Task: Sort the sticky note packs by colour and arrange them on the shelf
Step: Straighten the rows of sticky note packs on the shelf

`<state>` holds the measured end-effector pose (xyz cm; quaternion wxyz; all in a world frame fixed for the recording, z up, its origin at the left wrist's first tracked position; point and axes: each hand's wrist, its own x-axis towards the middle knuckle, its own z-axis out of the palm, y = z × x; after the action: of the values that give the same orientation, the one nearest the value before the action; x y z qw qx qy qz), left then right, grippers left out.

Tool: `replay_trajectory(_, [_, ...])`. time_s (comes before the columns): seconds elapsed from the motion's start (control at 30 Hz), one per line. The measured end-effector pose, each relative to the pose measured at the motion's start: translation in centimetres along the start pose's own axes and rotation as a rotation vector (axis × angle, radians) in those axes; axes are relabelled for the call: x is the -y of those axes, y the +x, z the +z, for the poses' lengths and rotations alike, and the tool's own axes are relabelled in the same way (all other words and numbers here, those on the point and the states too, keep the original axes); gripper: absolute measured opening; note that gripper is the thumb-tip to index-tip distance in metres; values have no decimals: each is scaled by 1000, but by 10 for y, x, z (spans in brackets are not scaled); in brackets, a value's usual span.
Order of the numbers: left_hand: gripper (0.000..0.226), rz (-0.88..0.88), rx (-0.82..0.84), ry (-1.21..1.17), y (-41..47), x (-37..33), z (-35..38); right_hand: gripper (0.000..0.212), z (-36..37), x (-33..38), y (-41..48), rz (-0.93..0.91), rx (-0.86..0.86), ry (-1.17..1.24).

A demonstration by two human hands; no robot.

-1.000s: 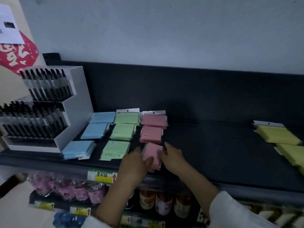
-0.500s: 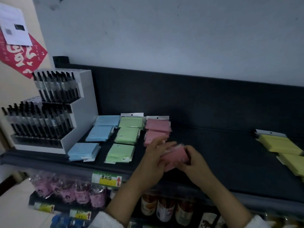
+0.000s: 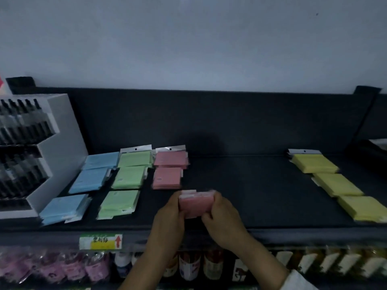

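The pink stack (image 3: pixel 196 204) sits pinched between both hands, left hand (image 3: pixel 168 216) on its left edge, right hand (image 3: pixel 222 218) on its right, raised just over the shelf (image 3: pixel 251 195) in front of the pink column (image 3: pixel 167 177). The loose packs look slippery; a slack squeeze could fan them onto the green packs (image 3: pixel 119 203)

dim, bluish light; soft motion blur; edges bowed by wide-angle lens

blue packs (image 3: pixel 90 180) | green packs (image 3: pixel 129 176) | pink packs (image 3: pixel 167 177) | yellow packs (image 3: pixel 337 184) | dark shelf (image 3: pixel 251 185)
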<state>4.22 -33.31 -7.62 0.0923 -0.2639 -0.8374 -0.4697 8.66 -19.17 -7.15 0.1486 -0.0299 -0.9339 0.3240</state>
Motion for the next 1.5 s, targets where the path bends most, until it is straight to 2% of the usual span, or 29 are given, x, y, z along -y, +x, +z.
replay_trajectory(0.13, [59, 76, -39, -32, 1, -17, 20, 47, -28, -14, -7, 8, -45, 223])
replay_trajectory(0.23, [48, 58, -4, -29, 9, -20, 40, 51, -37, -29, -11, 35, -68, 157])
replay_trajectory(0.33, [52, 62, 89, -2, 11, -20, 47, 53, -37, -37, -16, 55, 12, 55])
replay_trajectory(0.53, [51, -49, 148, 134, 22, -36, 54, 47, -58, -52, -13, 131, 74, 181])
replay_trajectory(0.7, [46, 18, 233, -105, 32, -83, 81, 38, -106, -83, -15, 175, -74, 315])
replay_trajectory(0.8, [26, -69, 320, -162, 43, -110, 107, 36, -138, -102, -20, 263, -143, 441])
replay_trajectory(0.9, [21, -189, 396, -172, 51, -122, 131, 39, -153, -124, -25, 418, -169, 447])
replay_trajectory(1.07, [24, -282, 432, 6, 52, -118, 152, 19, -151, -141, -24, 391, -27, 255])
replay_trajectory(1.23, [31, -295, 419, 120, 50, -115, 155, 29, -148, -150, -17, 413, 134, 160])
replay_trajectory(1.5, [33, -337, 466, 186, 50, -120, 157, 21, -157, -151, -13, 404, 284, 141])
